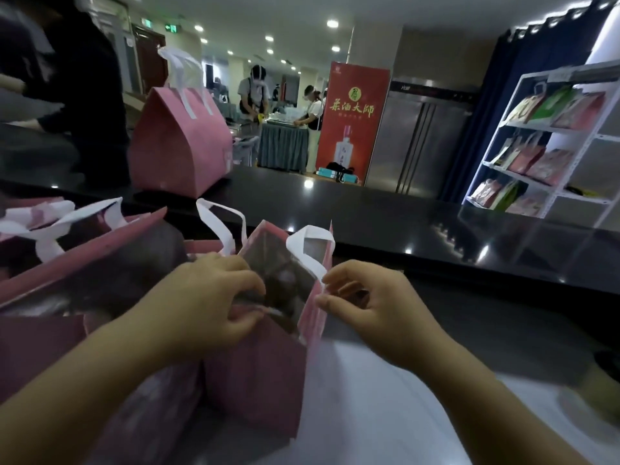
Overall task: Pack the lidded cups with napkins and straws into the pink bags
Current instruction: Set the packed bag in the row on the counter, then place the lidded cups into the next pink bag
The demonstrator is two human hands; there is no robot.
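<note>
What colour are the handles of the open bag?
White handles on the pink bag, in the head view.

The red banner [353, 120] carries four large yellow Chinese characters, approximately "茶酒大師", and a green exit sign [171, 27] is mounted near the ceiling.

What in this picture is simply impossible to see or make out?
- Head view: what lies inside the open pink bag; its inside is dark and blurred, and the left hand covers part of the mouth.
- What the right hand pinches at the bag's rim; motion blur smears it.
- Contents of the closed pink bag on the counter; its walls hide them.
- No cups, napkins or straws are visible.
</note>
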